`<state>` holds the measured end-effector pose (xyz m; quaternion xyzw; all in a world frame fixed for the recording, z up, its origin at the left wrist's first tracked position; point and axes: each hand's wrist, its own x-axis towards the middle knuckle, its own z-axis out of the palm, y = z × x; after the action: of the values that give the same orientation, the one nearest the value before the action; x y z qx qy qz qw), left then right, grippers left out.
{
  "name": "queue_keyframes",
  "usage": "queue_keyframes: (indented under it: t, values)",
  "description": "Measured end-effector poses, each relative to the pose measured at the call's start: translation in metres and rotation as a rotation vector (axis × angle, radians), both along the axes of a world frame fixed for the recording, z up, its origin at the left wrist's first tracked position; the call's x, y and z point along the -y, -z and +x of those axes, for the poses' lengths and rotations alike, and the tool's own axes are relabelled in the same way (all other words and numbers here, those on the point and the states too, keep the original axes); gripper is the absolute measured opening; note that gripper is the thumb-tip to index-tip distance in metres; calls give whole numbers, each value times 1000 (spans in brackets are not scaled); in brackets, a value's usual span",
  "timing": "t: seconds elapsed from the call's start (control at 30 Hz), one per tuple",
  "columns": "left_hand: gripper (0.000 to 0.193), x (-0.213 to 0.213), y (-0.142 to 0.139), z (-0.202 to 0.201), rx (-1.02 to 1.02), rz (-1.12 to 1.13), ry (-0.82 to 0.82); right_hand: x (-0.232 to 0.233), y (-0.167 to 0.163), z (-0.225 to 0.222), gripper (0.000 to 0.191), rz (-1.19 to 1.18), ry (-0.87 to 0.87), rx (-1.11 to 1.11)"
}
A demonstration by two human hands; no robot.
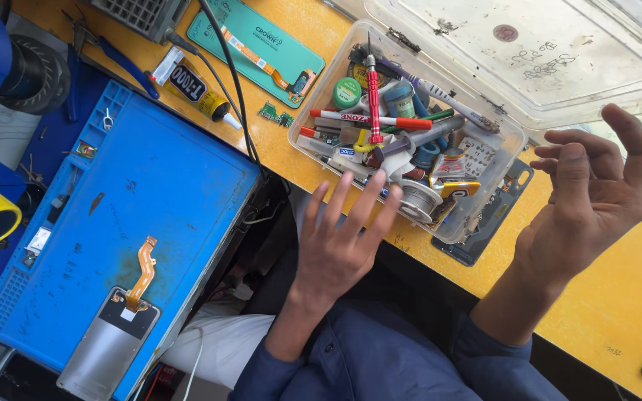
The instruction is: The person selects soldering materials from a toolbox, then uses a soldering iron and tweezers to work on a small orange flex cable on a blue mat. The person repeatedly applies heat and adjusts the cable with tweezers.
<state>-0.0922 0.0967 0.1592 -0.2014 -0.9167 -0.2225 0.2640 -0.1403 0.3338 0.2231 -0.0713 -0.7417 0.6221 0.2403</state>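
The left hand (339, 241) is held flat with the fingers spread wide and nothing in it; its fingertips (371, 189) are seen over the near edge of a clear plastic box (496, 172). The box is set on the yellow tabletop (618, 297) and is crammed with small tools: a red screwdriver (373, 100) standing upright, a red-and-white marker (369, 119) lying across the heap, a spool of solder wire (418, 199) at the near side, and a round green tin (347, 92). The box's clear lid (529, 52) is seen lying open behind it. The right hand (592, 200) is raised to the right of the box, apart from it, fingers loosely curled and empty. To the left, a blue work mat (143, 193) carries a phone screen panel (109, 345) with an orange flex cable (143, 275). A glue tube (191, 85) and a teal phone panel (261, 41) are laid at the far edge.
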Motion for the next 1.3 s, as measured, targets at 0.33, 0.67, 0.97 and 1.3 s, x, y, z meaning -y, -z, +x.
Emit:
queue_keyframes:
  t: [0.33,0.67,0.97,1.3]
  values:
    - [31,5,48,22,-180,71,-50,-4,10,7,34,-31,-55,-5]
    - [40,3,58,19,-195,118,-29,-16,14,13,36,-35,-55,17]
    - [41,4,61,12,-154,189,37,12,-10,1,7,492,-443,141]
    - [42,8,70,17,-157,161,37,72,-19,-13,55,1165,-564,205]
